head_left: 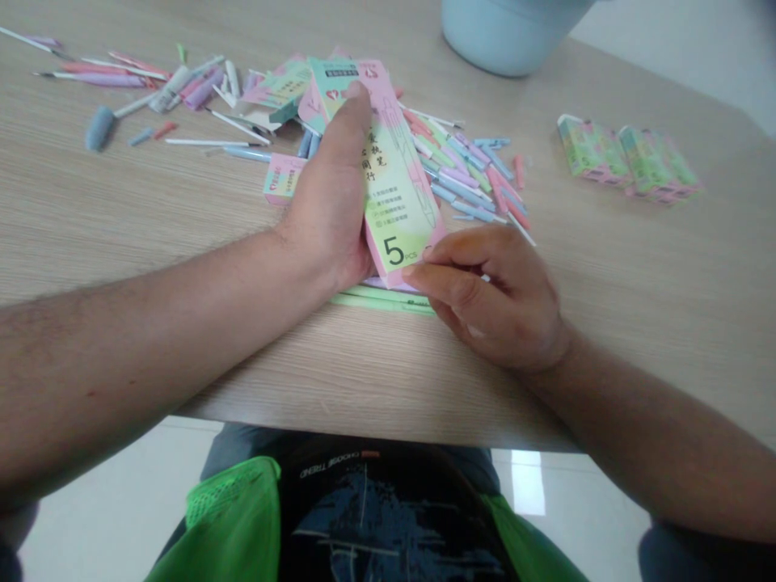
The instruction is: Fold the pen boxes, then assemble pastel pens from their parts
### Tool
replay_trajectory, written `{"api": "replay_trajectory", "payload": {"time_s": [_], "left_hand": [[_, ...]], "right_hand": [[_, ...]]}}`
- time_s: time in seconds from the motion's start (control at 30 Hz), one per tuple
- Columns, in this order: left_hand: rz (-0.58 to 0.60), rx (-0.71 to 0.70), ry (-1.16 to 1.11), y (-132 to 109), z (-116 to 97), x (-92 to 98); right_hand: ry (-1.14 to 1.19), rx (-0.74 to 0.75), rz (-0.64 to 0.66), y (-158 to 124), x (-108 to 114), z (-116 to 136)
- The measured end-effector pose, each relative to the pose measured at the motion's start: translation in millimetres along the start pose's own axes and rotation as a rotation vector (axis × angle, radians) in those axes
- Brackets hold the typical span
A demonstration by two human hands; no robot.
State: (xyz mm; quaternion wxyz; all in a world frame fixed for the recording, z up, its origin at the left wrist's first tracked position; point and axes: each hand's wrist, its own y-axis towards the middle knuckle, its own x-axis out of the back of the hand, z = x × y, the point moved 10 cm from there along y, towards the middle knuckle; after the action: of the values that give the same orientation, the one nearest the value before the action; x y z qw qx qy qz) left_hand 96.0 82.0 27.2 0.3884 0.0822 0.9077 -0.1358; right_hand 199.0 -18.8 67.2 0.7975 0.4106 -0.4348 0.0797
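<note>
A long pastel pen box (391, 178), printed with "5 PCS" and a pen outline, is tilted above the table in both hands. My left hand (333, 174) wraps its left side, thumb lying along the printed face. At the near right corner, my right hand (500, 295) pinches the box between thumb and finger. Green and purple pens (381, 299) lie on the table just under the near end. The box's underside and most of my left fingers are hidden.
Loose pastel pens (461, 170) are heaped behind the box, with pen parts and refills (139, 77) strewn to the left. A small pink box (283, 178) lies beside my left wrist. Packed boxes (627, 158) sit at right; a blue bucket (509, 36) stands at the back.
</note>
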Motion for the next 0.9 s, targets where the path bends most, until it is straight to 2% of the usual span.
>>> {"api": "replay_trajectory", "payload": {"time_s": [0.2,0.4,0.73,0.9], "left_hand": [[-0.036,-0.002,0.062,-2.5,-1.7,3.1],[0.015,0.032,-0.001,-2.7,0.4,-1.5],[0.001,0.045,0.041,-0.5,2.2,4.1],[0.024,0.009,0.092,0.1,0.0,2.7]], "right_hand": [[0.001,-0.047,-0.029,-0.7,4.4,-1.4],[-0.07,0.108,-0.056,-5.2,9.9,1.1],[-0.08,0.012,-0.017,-11.0,10.3,-8.5],[-0.05,0.093,-0.073,-9.3,13.9,-3.1]]}}
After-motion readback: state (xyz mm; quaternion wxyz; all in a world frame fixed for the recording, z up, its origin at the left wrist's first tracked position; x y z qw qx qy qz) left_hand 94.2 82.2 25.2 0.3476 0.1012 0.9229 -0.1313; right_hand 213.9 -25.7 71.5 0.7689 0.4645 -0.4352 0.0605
